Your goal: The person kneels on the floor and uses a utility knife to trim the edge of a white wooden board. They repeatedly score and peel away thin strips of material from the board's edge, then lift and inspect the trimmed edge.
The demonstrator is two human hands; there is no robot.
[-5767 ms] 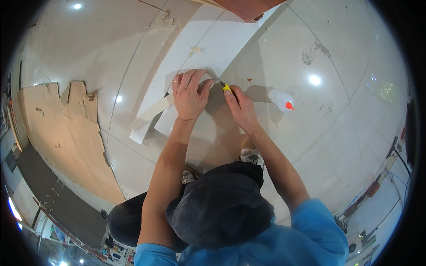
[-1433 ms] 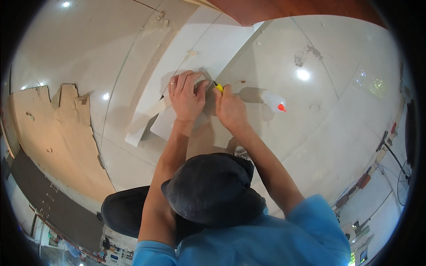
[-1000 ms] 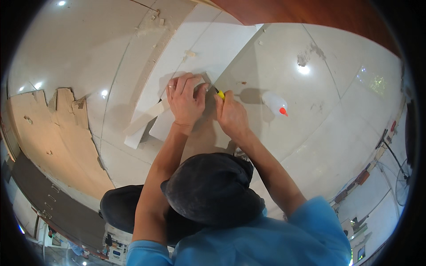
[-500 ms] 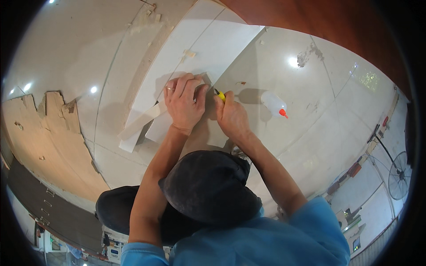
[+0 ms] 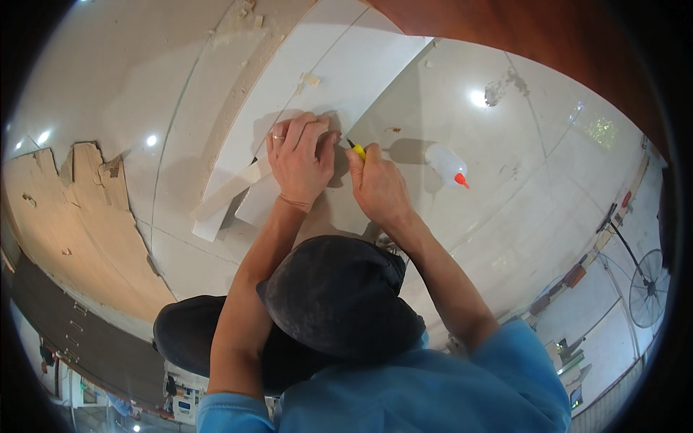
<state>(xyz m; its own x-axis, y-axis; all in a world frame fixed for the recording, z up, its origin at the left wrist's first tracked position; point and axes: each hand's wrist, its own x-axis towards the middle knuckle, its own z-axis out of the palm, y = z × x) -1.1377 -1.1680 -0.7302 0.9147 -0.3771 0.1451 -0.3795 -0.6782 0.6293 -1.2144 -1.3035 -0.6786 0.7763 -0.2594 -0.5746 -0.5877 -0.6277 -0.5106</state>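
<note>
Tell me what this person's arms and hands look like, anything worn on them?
Both forearms are bare. Short blue sleeves cover the upper arms. The left hand wears a thin ring on one finger and a slim band at the wrist. The right hand shows nothing worn.

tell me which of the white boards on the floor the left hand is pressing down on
The left hand presses flat on the small white piece lying nearest the person, not the long white board stretching away beyond it.
</note>
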